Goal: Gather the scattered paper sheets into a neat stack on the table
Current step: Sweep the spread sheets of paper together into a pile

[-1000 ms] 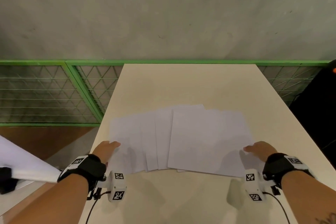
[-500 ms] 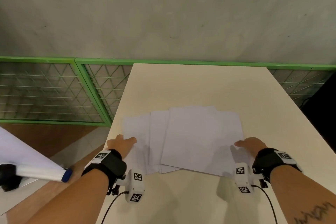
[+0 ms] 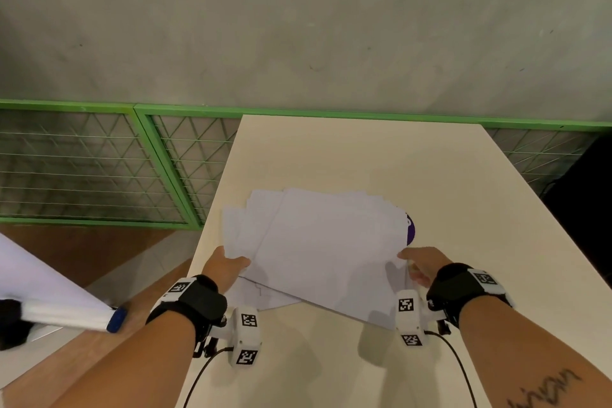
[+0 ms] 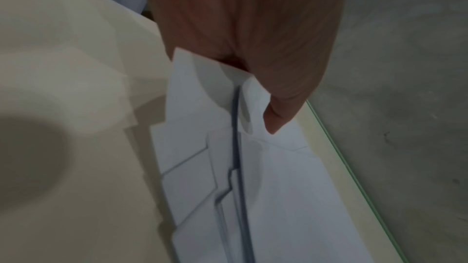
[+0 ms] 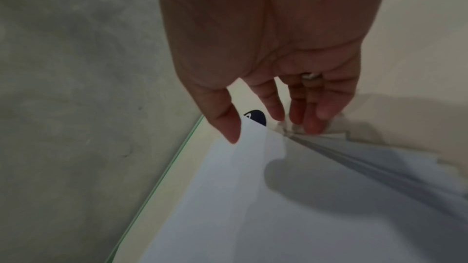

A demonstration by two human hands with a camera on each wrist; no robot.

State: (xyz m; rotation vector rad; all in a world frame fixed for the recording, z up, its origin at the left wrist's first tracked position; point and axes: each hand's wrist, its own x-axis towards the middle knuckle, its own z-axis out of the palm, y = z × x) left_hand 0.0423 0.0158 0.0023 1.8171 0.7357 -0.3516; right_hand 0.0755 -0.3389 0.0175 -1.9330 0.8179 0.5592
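Several white paper sheets [image 3: 324, 242] lie bunched in a loose, uneven pile on the beige table [image 3: 331, 149]. My left hand [image 3: 236, 263] grips the pile's left edge, thumb [image 4: 276, 119] on top and the other fingers hidden under the paper. At the right edge my right hand [image 3: 409, 260] pinches the sheets, thumb [image 5: 231, 127] above and fingers [image 5: 311, 121] below. The sheets' edges [image 4: 235, 167] are staggered and the near side looks raised off the table. Under the right hand the paper [image 5: 278, 207] bends upward.
A dark purple round mark [image 3: 410, 228] shows on the table just beyond the pile's right edge. A green mesh fence [image 3: 99, 162] runs behind and left of the table. A rolled white sheet with a blue cap [image 3: 116, 320] sits lower left. Something dark [image 3: 589, 209] stands at the right.
Both hands have slid inward, pushing the wide fan of sheets into a narrower pile. They now hold its side edges, and the purple mark has come into view.
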